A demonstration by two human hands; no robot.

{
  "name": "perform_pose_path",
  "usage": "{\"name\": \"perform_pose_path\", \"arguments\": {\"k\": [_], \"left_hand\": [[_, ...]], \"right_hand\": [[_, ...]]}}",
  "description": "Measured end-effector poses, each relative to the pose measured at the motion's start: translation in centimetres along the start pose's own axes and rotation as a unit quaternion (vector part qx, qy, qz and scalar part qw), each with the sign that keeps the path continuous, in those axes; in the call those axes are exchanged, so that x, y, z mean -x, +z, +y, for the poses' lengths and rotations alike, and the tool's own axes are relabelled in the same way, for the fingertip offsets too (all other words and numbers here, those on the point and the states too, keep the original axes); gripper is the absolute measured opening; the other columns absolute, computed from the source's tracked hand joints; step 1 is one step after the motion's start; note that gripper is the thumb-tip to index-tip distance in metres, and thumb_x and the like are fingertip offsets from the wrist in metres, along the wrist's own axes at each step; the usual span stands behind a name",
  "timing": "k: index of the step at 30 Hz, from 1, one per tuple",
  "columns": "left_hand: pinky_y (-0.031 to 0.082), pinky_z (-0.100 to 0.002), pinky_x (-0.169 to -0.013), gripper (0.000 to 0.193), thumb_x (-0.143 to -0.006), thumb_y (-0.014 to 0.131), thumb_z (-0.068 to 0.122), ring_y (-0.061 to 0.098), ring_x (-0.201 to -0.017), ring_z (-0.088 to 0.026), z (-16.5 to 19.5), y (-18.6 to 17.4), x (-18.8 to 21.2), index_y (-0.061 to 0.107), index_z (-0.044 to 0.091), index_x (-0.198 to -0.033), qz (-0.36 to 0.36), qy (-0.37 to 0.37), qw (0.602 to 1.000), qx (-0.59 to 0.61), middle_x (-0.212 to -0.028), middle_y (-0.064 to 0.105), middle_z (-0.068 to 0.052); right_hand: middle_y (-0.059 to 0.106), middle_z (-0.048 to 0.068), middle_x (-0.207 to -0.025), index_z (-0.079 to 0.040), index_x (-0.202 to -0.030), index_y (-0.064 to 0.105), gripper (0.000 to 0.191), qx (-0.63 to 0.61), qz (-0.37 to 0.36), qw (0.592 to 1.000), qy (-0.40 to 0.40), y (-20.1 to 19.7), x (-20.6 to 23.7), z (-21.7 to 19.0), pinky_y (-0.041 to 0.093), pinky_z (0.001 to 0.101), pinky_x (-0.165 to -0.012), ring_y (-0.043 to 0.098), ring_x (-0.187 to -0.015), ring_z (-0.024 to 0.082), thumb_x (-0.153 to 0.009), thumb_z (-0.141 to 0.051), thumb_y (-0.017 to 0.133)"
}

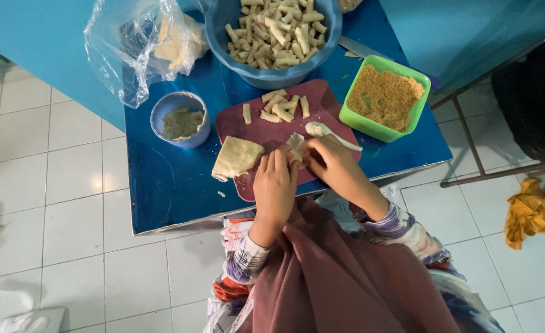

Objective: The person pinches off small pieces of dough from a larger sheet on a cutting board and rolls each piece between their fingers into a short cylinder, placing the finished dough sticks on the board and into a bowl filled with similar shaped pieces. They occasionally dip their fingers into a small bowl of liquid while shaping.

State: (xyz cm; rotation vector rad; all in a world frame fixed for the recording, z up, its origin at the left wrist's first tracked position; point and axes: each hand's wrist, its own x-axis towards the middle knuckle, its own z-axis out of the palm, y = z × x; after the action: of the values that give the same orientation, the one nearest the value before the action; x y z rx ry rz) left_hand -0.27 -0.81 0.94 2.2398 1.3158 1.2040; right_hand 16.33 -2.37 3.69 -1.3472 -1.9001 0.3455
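White tiled floor (69,185) surrounds a small blue-topped table (161,185), seen from above. A dark metal-framed chair (519,111) stands to the right of the table, and a crumpled yellow cloth (527,211) lies on the tiles near it.

On the far edge of the table sits a large blue plastic bowl (266,77), heaped with short pale rolled pastry sticks (278,34). Left of it lies a crumpled clear plastic bag (134,46) holding pale sheets. A dark red plastic cutting board (266,129) occupies the near centre of the table. To its right, touching or just beside its corner, stands a green square plastic tub (355,120) of brown crumbly filling (383,95). To the board's left stands a small round blue bowl (161,132) of greyish paste.

On the board: a loose group of finished rolled sticks (283,106) at the far edge, a small stack of square pale wrapper sheets (236,157) overhanging the left edge, and a white plastic spoon (328,131) near the right edge.

The left hand (274,185) and right hand (337,163) meet over the near part of the board on one small pale wrapper piece (296,146). Left fingers lie close together, tips pressing the piece from the near side. Right fingers are curled, pinching it from the right. The piece rests on or just above the board; contact cannot be told.
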Motion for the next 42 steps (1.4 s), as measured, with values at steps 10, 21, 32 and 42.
{"name": "perform_pose_path", "arguments": {"k": [10, 21, 32, 42], "left_hand": [[0.053, -0.044, -0.080, 0.025, -0.094, 0.071, 0.015, 0.063, -0.094, -0.035, -0.3, -1.6, -0.7, 0.059, 0.003, -0.113, -0.056, 0.019, 0.998, 0.034, -0.099, 0.067, -0.013], [0.056, -0.040, -0.082, 0.015, -0.092, 0.067, 0.009, 0.069, -0.095, -0.029, -2.8, -3.0, -1.7, 0.066, 0.008, -0.107, -0.082, 0.168, 0.982, 0.026, -0.100, 0.070, -0.008], [0.055, -0.041, -0.070, 0.007, -0.094, 0.068, 0.012, 0.067, -0.088, -0.028, -1.5, -0.6, -2.3, 0.064, 0.011, -0.100, -0.027, 0.075, 0.996, -0.046, -0.091, 0.066, -0.006], [0.056, -0.038, -0.076, 0.019, -0.089, 0.069, 0.009, 0.065, -0.094, -0.027, -2.9, -2.2, -2.1, 0.066, 0.007, -0.107, -0.052, 0.192, 0.980, 0.000, -0.101, 0.066, -0.007]], "right_hand": [[0.066, 0.009, -0.113, -0.002, -0.115, 0.069, 0.028, 0.041, -0.025, 0.995, -0.084, -0.1, 1.3, 1.0, 0.054, 0.0389, -0.089, 0.063, -0.107, 0.029, -0.087, 0.001, 0.069], [0.063, 0.008, -0.109, -0.007, -0.113, 0.070, 0.033, 0.099, -0.020, 0.986, -0.132, -0.5, 1.1, 1.1, 0.048, 0.0432, -0.092, 0.056, -0.106, 0.032, -0.085, -0.021, 0.079], [0.067, 0.008, -0.101, -0.004, -0.101, 0.068, 0.016, 0.100, -0.009, 0.992, -0.080, 1.0, -0.1, 2.8, 0.046, 0.0436, -0.089, 0.059, -0.105, 0.030, -0.088, -0.009, 0.076], [0.065, 0.004, -0.105, -0.007, -0.109, 0.069, 0.025, 0.202, -0.004, 0.962, -0.182, 0.3, 0.2, 2.1, 0.043, 0.0438, -0.090, 0.056, -0.106, 0.026, -0.087, -0.015, 0.079]]}}
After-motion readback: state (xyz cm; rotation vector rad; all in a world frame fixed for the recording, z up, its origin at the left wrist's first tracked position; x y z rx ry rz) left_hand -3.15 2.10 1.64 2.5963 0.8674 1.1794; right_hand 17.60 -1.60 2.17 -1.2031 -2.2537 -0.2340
